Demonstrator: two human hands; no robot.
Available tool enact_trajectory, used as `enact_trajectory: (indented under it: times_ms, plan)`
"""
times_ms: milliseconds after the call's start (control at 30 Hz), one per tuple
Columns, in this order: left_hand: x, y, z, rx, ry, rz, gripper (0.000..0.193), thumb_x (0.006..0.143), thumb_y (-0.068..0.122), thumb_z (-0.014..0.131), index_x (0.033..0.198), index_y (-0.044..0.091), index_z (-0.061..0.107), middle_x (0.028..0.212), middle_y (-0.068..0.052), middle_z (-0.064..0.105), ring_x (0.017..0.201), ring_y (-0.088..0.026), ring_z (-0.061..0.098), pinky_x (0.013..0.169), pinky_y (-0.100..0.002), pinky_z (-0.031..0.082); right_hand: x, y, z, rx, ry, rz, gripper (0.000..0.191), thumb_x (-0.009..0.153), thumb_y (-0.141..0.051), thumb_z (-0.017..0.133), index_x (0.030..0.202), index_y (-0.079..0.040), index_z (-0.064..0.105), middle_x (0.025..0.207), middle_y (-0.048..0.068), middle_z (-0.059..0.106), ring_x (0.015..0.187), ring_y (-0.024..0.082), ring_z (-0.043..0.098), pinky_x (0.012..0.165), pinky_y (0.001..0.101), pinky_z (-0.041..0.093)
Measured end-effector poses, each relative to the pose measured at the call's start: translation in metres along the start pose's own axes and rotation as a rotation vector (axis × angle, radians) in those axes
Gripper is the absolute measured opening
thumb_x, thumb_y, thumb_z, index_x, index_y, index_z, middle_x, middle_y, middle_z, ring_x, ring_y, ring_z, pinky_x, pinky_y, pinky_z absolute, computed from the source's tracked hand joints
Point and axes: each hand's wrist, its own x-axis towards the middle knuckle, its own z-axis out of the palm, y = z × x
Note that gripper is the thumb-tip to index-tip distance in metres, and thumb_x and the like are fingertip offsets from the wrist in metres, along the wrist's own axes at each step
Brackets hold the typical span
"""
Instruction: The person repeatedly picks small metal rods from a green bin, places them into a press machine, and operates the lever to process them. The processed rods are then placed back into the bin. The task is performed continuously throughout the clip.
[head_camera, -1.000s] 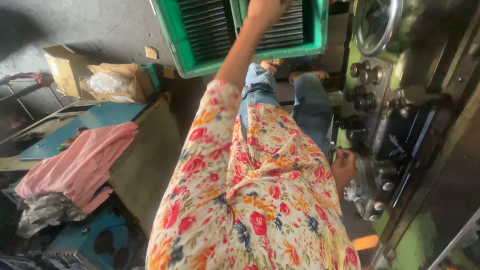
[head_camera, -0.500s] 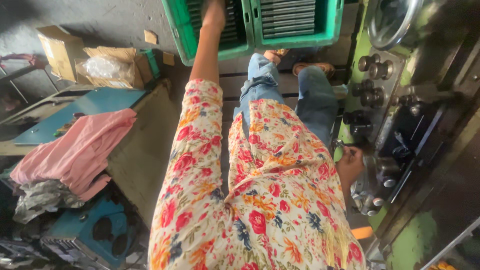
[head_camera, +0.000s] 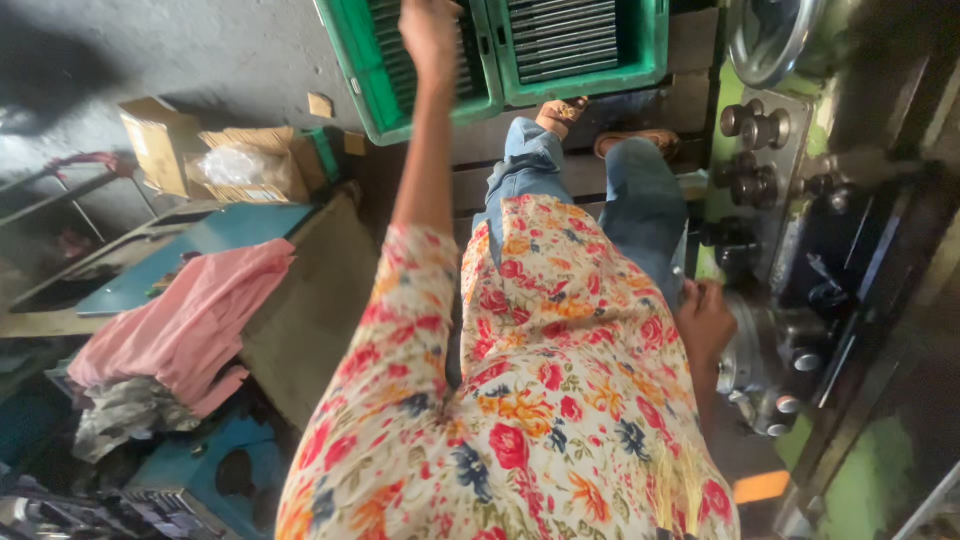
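Two green crates (head_camera: 590, 85) of metal rods sit on the floor; my left hand (head_camera: 432, 35) reaches into the nearer one, grip unclear. My right hand (head_camera: 705, 320) rests curled against the machine (head_camera: 790, 350).

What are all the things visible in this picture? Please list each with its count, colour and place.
green crates: two, green, top centre, holding grey metal rods
cardboard boxes: two, brown, upper left on the floor
pink cloth: one, pink, left, draped over a blue board
machine: one, grey and green with round knobs, right side
handwheel: one, metal, top right
left hand: one, arm stretched out, reaching into the left crate
right hand: one, at the machine's metal part; grip unclear
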Motion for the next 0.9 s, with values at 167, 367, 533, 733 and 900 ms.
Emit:
enact_trajectory:
  times_ms: [167,367,533,733,900]
  plan:
    - [-0.159,0.075,0.100,0.080,-0.014,0.904,0.044,0.112,0.029,0.009,0.126,0.012,0.047,0.101,-0.015,0.066,0.081,-0.032,0.069,0.066,-0.039,0.057,0.062,-0.029,-0.019,0.261,0.216,-0.158,0.017,0.113,-0.020,0.073,0.104,-0.006,0.067,0.091,0.014,0.071,0.085,0.031,0.070,0.076,0.0405,0.054]
    - [-0.319,0.165,0.168,-0.203,-1.257,0.623,0.041,0.100,0.038,0.060,0.137,0.022,0.049,0.114,-0.011,0.078,0.097,-0.031,0.077,0.077,-0.042,0.062,0.142,-0.014,-0.091,0.674,0.664,-0.069,0.024,0.110,-0.019,0.073,0.104,0.003,0.065,0.096,0.009,0.067,0.087,0.018,0.062,0.076,0.0347,0.051]
    - [-0.325,0.175,0.167,-0.388,-1.589,0.351,0.034,0.107,0.037,0.056,0.132,0.013,0.056,0.089,-0.004,0.072,0.075,-0.019,0.068,0.063,-0.037,0.057,0.133,-0.033,-0.110,0.453,0.738,-0.164,0.016,0.111,-0.011,0.072,0.109,0.004,0.067,0.098,0.011,0.068,0.089,0.018,0.065,0.078,0.0339,0.055]
    - [-0.322,0.163,0.164,-0.541,-1.775,-0.413,0.038,0.107,0.040,0.050,0.126,0.008,0.058,0.075,0.002,0.058,0.051,-0.009,0.043,0.041,-0.028,0.030,0.103,-0.070,-0.127,0.373,0.666,-0.313,0.014,0.115,-0.011,0.066,0.113,0.002,0.068,0.099,0.008,0.073,0.089,0.017,0.071,0.074,0.0312,0.055]
    - [-0.345,0.183,0.138,-0.586,-1.269,0.454,0.034,0.114,0.039,0.054,0.133,0.012,0.061,0.092,-0.005,0.070,0.074,-0.018,0.068,0.059,-0.035,0.054,0.105,-0.085,-0.123,0.988,0.676,-0.024,0.015,0.112,-0.020,0.063,0.108,-0.006,0.064,0.083,0.001,0.060,0.062,0.009,0.050,0.052,0.0266,0.036]
